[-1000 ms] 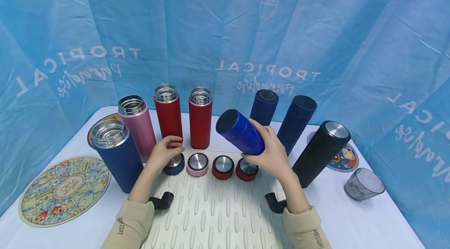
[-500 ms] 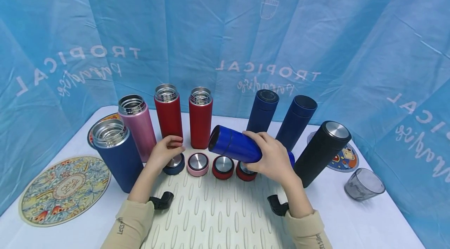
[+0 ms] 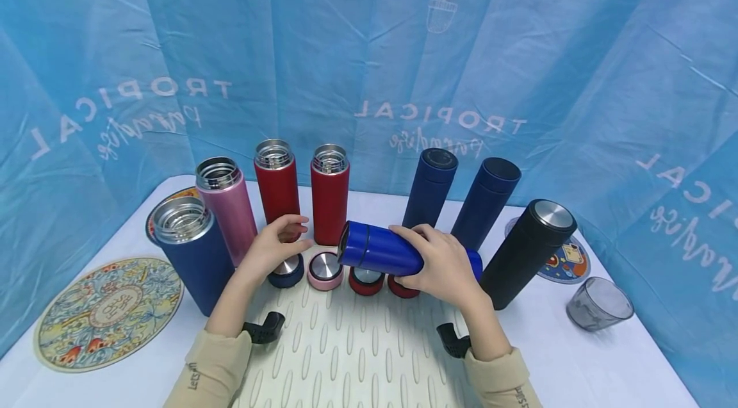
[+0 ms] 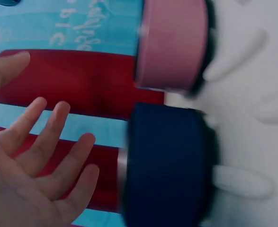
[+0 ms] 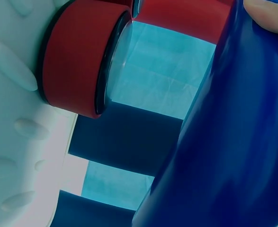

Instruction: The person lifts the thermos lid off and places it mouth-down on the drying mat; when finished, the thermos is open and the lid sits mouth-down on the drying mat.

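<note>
My right hand [image 3: 441, 264] grips a glossy blue thermos bottle [image 3: 386, 249] that lies nearly level, its capped end to the left, over two red lids. In the right wrist view the blue bottle [image 5: 233, 127] fills the right side, beside a red lid [image 5: 82, 59]. My left hand [image 3: 277, 244] has loosely bent fingers with nothing in them, above the dark blue lid [image 3: 286, 271]. The left wrist view shows those fingers [image 4: 58, 118] apart, in front of two red bottles [image 4: 82, 80] and near the dark blue lid [image 4: 169, 165]. A pink lid [image 3: 325, 270] sits beside it.
Uncapped bottles stand at left: dark blue [image 3: 193, 261], pink [image 3: 230, 216], and two red, one here [image 3: 330, 203]. Capped navy bottles [image 3: 490, 203] and a black bottle [image 3: 527, 254] stand at right, near a glass [image 3: 599, 303]. A cream mat [image 3: 346, 357] covers the front middle.
My right hand has lowered the blue bottle and tipped it from slanted to nearly level, its capped end moving left. My left hand has lifted slightly and its fingers have spread.
</note>
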Tool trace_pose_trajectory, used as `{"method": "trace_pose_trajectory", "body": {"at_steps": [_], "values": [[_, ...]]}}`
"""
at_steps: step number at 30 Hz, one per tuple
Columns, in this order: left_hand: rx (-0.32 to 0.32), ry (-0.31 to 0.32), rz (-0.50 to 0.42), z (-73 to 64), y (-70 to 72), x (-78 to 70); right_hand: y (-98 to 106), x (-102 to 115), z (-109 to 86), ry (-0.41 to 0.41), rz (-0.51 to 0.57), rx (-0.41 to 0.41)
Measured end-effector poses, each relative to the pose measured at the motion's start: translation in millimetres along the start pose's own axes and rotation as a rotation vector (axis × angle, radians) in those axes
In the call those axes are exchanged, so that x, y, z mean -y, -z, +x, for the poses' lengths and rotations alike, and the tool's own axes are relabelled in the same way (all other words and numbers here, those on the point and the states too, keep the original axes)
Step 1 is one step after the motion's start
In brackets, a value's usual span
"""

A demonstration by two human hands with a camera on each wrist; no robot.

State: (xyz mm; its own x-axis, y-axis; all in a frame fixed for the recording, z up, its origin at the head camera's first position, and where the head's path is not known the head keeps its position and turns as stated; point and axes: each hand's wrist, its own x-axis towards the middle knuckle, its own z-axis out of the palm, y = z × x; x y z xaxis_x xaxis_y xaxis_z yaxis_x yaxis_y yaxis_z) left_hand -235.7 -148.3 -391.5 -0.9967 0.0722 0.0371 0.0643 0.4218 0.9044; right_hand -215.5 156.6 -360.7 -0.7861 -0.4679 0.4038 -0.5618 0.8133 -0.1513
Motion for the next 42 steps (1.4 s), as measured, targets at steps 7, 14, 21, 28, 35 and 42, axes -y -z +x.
{"method": "trace_pose_trajectory", "body": {"at_steps": [7, 14, 21, 28, 35, 42], "values": [[0.078, -0.142, 0.050, -4.0, 1.2, -23.4, -2, 1, -0.2, 0.022, 0.005, 0.016], [0.275, -0.346, 0.003, -9.9, -7.6, -38.9, -1, 4, -0.6, 0.021, -0.001, 0.034], [0.336, -0.374, -0.038, -12.8, -19.6, -41.9, 0, 5, -1.1, 0.036, -0.002, 0.040], [0.317, -0.375, -0.061, -12.3, -22.7, -39.0, 0, 5, -1.1, 0.051, -0.017, 0.031], [0.253, -0.395, -0.068, -10.5, -24.0, -34.6, 0, 8, -0.9, 0.056, -0.025, 0.031], [0.217, -0.386, -0.091, -11.8, -25.0, -34.4, -2, 10, -1.5, 0.061, -0.056, 0.026]]}}
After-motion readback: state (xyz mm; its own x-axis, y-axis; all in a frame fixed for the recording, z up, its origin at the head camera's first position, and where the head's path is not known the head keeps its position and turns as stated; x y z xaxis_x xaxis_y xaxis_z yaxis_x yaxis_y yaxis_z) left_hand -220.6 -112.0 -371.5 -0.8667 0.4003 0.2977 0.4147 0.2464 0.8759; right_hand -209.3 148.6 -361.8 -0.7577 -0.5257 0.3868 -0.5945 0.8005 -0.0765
